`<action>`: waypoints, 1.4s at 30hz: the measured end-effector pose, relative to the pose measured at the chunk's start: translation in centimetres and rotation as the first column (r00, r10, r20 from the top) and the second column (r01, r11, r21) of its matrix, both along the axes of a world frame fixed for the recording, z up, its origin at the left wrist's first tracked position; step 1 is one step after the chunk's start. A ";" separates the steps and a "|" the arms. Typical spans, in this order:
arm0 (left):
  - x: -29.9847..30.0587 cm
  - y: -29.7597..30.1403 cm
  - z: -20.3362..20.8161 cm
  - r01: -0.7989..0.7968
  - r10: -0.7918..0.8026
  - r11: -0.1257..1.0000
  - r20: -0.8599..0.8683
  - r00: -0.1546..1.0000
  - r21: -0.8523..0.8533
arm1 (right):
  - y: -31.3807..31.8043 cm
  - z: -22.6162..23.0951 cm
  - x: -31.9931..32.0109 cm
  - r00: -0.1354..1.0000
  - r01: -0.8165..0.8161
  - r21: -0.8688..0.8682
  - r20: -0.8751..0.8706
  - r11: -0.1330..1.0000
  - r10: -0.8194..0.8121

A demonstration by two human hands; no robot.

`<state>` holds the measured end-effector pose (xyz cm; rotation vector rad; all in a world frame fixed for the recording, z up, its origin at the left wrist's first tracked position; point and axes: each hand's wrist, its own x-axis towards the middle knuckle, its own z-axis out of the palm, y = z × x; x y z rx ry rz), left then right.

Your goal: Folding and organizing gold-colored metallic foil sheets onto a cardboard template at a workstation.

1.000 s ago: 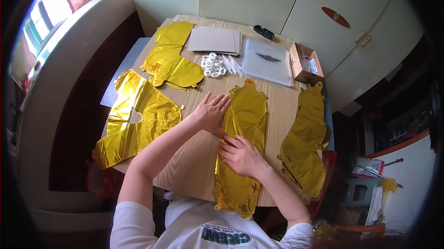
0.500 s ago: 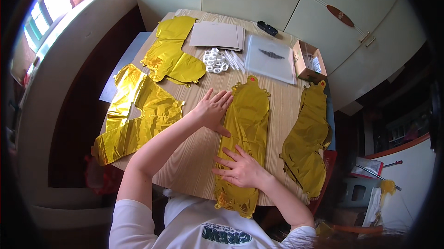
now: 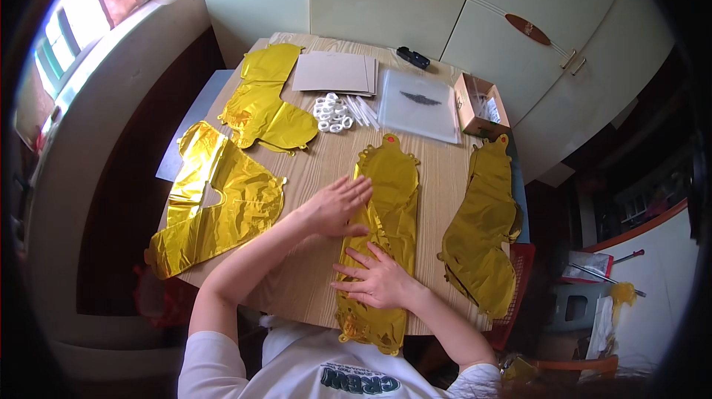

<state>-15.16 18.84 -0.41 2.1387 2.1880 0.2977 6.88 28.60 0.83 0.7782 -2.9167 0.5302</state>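
A flat, deflated gold foil balloon [image 3: 394, 210] lies lengthwise on the wooden table in front of me, folded into a long strip. Its far end has a small red spot, and its near end hangs slightly over the table edge. My left hand [image 3: 340, 206] is over the strip's left edge around its middle, fingers stretched out and holding nothing. Closer to me, my right hand [image 3: 378, 280] rests flat on the foil with its fingers spread. A lengthwise crease or flap edge shows in the foil between the two hands.
More gold foil balloons lie far left [image 3: 271, 99], left [image 3: 222, 202] and right [image 3: 482, 228]. Along the back are grey cardboard sheets [image 3: 334, 73], white tape rings [image 3: 332, 112], white sticks [image 3: 362, 111], clear plastic bags [image 3: 420, 106], an open box [image 3: 482, 106] and a black object [image 3: 412, 58].
My left hand has slid toward me along the strip's left edge. My right hand stays pressed on the foil. The whole view has shifted slightly.
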 end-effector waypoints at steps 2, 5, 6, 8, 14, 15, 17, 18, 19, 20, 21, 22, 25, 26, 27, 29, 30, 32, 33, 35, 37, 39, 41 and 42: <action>0.6 -0.3 -0.2 0.019 -0.018 0.999 -0.032 0.999 0.040 | 0.0 0.0 0.1 1.000 0.001 0.009 -0.005 1.000 -0.001; 0.8 -0.2 0.2 -0.046 0.049 0.998 -0.056 0.997 0.050 | -0.1 0.1 0.1 1.000 0.013 0.008 0.000 1.000 -0.013; 0.7 -0.2 0.0 -0.066 0.069 0.997 -0.064 0.996 0.041 | -0.1 0.0 0.2 1.000 0.012 0.006 0.004 1.000 -0.012; 0.3 0.0 0.0 -0.105 0.106 0.994 -0.083 0.991 0.023 | -0.2 -0.1 0.2 1.000 0.012 0.003 0.007 1.000 -0.012; -0.6 0.7 0.3 -0.167 0.162 0.986 -0.134 0.978 -0.029 | -0.2 0.1 0.2 1.000 0.014 0.008 0.021 1.000 -0.014; -0.9 0.8 0.2 -0.170 0.165 0.985 -0.132 0.977 -0.029 | -0.2 0.1 0.2 1.000 0.013 0.010 0.021 1.000 -0.013; -1.5 1.1 0.0 -0.180 0.175 0.983 -0.124 0.977 -0.030 | -0.2 0.1 0.2 1.000 0.013 0.015 0.018 1.000 -0.013; -1.9 1.4 0.0 -0.184 0.179 0.983 -0.121 0.976 -0.028 | -0.2 0.1 0.2 1.000 0.013 0.011 0.017 1.000 -0.013; -2.2 1.6 -0.1 -0.194 0.187 0.980 -0.125 0.974 -0.039 | -0.2 0.1 0.2 1.000 0.014 0.006 0.016 1.000 -0.014; -2.5 1.8 0.0 -0.202 0.194 0.978 -0.131 0.972 -0.049 | -0.2 0.0 0.3 1.000 0.015 0.002 0.013 1.000 -0.015; -2.9 2.1 0.1 -0.210 0.200 0.976 -0.137 0.970 -0.059 | -0.1 0.0 0.3 1.000 0.016 0.000 0.009 1.000 -0.016; -3.2 2.4 0.0 -0.222 0.211 0.973 -0.138 0.968 -0.066 | -0.1 0.0 0.3 1.000 0.016 -0.002 0.006 1.000 -0.016; -4.2 2.8 0.2 -0.263 0.249 0.960 -0.139 0.959 -0.099 | -0.2 -0.1 0.3 1.000 0.009 0.005 -0.002 1.000 -0.009; -4.3 3.0 0.3 -0.277 0.261 0.955 -0.149 0.954 -0.102 | -0.1 -0.2 0.2 1.000 0.006 0.011 -0.005 1.000 -0.006; -4.4 3.1 0.4 -0.292 0.274 0.950 -0.159 0.948 -0.106 | -0.1 -0.2 0.2 1.000 0.006 0.015 0.001 1.000 -0.006; -4.4 2.9 0.6 -0.284 0.272 0.958 -0.194 0.943 -0.035 | -0.1 -0.3 0.2 1.000 0.004 0.026 0.012 1.000 -0.004; -3.8 2.5 0.5 -0.248 0.251 0.968 -0.219 0.943 0.039 | -0.1 -0.3 0.2 1.000 0.007 0.021 0.003 1.000 -0.007; -2.2 1.2 0.7 -0.162 0.179 0.982 -0.195 0.964 0.097 | -0.1 -0.3 0.2 1.000 0.007 0.005 -0.010 1.000 -0.007; -1.0 0.1 1.4 -0.105 0.116 0.991 -0.142 0.983 0.080 | 0.0 -0.6 0.3 1.000 0.023 0.018 0.000 1.000 -0.023; 2.5 -2.5 3.7 -0.044 0.044 0.999 -0.053 0.998 -0.001 | 0.1 -0.8 0.4 0.999 0.022 0.002 0.028 1.000 -0.022; 5.0 -4.5 4.1 -0.029 0.029 1.000 -0.019 0.999 -0.005 | 0.1 -0.6 0.3 0.998 0.022 0.017 0.060 1.000 -0.023; 6.2 -5.8 3.0 -0.011 0.013 0.995 -0.017 1.000 0.099 | -0.1 -0.3 0.4 0.993 0.031 0.060 0.110 0.998 -0.037; 5.5 -5.2 2.5 -0.082 0.094 0.987 -0.085 0.992 0.135 | -0.1 -0.3 0.3 0.996 0.023 0.019 0.080 1.000 -0.025; 5.1 -4.6 2.4 -0.113 0.131 0.981 -0.114 0.985 0.158 | 0.0 -0.2 0.3 0.997 0.023 0.002 0.068 1.000 -0.023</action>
